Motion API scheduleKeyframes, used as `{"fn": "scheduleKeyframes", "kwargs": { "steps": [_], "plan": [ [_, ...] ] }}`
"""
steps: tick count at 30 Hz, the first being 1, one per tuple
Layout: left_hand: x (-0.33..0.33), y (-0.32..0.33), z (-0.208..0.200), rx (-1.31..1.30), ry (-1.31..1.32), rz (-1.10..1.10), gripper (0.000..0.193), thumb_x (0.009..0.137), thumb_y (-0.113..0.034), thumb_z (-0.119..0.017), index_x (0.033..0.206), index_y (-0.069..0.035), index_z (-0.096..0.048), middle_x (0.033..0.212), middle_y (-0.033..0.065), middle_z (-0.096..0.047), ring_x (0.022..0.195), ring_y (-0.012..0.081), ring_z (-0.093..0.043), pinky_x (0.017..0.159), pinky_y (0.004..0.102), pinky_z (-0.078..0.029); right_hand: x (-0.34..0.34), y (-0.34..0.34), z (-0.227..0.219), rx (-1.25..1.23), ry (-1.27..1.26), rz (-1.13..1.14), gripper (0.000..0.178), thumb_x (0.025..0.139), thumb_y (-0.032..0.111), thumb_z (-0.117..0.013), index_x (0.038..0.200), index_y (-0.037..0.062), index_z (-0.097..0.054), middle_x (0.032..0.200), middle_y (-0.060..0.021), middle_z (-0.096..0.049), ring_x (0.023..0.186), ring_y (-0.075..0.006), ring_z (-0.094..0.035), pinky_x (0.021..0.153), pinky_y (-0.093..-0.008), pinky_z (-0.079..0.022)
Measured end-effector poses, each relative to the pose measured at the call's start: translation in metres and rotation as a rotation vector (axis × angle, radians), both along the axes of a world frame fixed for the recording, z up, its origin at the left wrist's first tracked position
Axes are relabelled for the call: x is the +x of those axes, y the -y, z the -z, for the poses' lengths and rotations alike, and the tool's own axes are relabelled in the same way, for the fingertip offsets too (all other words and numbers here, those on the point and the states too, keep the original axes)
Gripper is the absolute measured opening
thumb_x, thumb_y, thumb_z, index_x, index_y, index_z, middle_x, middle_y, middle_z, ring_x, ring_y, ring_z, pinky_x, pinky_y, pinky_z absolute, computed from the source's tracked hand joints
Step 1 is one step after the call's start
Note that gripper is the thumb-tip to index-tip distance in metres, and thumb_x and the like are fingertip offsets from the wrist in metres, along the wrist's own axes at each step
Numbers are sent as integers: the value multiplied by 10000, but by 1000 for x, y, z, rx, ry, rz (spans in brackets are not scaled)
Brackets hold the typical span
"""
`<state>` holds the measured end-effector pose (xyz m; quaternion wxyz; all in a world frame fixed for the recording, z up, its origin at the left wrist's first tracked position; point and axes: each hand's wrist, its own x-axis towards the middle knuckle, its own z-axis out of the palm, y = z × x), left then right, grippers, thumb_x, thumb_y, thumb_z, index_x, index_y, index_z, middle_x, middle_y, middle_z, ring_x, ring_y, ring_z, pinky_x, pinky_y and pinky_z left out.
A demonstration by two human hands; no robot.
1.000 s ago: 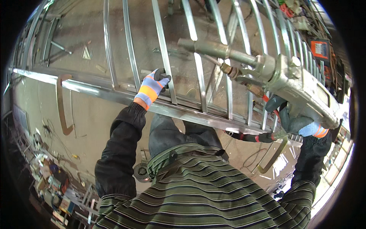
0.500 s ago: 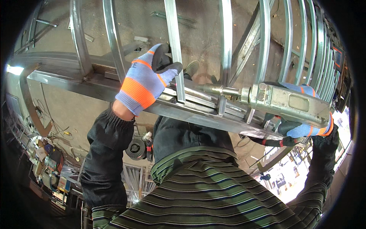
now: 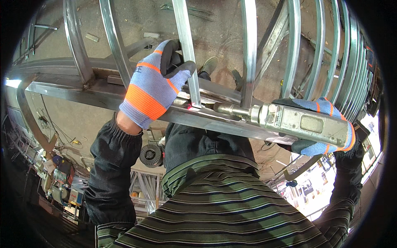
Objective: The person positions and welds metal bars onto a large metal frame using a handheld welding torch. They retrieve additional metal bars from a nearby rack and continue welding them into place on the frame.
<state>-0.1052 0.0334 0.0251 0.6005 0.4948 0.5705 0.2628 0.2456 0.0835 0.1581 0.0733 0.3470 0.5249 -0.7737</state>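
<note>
My left hand (image 3: 154, 84), in a blue and orange knit glove with a black palm, closes thumb and fingers on an upright square metal bar (image 3: 185, 45). Part of the fingers is hidden behind this bar. The bar's lower end meets a long metal rail (image 3: 223, 124) across my front. My right hand (image 3: 326, 128), gloved alike, is wrapped around a grey metal handheld laser welding gun (image 3: 308, 123). The gun lies nearly level, its narrow nozzle (image 3: 225, 108) pointing left, close to the bar's foot. A small red spot shows there.
More upright bars (image 3: 249, 53) stand in a row along the frame to the right. A curved metal support (image 3: 31, 111) is at the left. Below the rail lie a dark round spool-like object (image 3: 151, 155) and a bundle of metal lengths (image 3: 144, 186).
The gun has moved left, bringing its nozzle nearer the held bar's foot. My left hand keeps its grip on the bar. The whole view has shifted slightly.
</note>
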Motion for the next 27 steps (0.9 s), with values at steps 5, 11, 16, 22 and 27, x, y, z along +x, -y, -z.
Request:
{"fn": "scheduleKeyframes", "kwargs": {
  "steps": [5,11,16,22,27],
  "plan": [
    [1,2,4,11,34,-46,399,911,-137,-759,1216,48,-578,924,139,-694,813,164,-655,749,304,-551,1,4,6,87,-46,-15,751,825,89,-822,1478,-40,-475,1145,-108,-734,893,-151,-705,797,-289,-562],
    [-1,0,3,15,-17,19,387,912,-130,-755,1211,50,-586,929,148,-695,814,183,-661,749,311,-555,4,12,15,-73,-51,87,762,846,166,-812,1482,-56,-456,1176,-138,-715,934,-187,-708,821,-304,-569],
    [-1,-1,0,26,-40,36,379,919,-135,-749,1211,48,-590,937,141,-693,830,179,-662,752,314,-559,6,9,26,9,-78,-38,800,887,380,-785,1461,-75,-464,1309,-197,-650,1085,-276,-700,902,-365,-575],
    [2,-1,-3,-4,24,-12,391,926,-140,-743,1233,41,-583,958,136,-693,857,176,-666,777,312,-569,0,3,35,35,-128,-82,805,824,229,-839,1457,-87,-457,1184,-171,-717,985,-220,-714,843,-335,-569],
    [1,-1,-6,32,-21,12,376,927,-131,-739,1223,42,-585,931,124,-680,834,160,-645,751,304,-554,1,5,33,-5,-90,-22,803,827,352,-838,1429,-64,-507,1227,-194,-686,1018,-240,-703,860,-358,-567]
  ]
}}
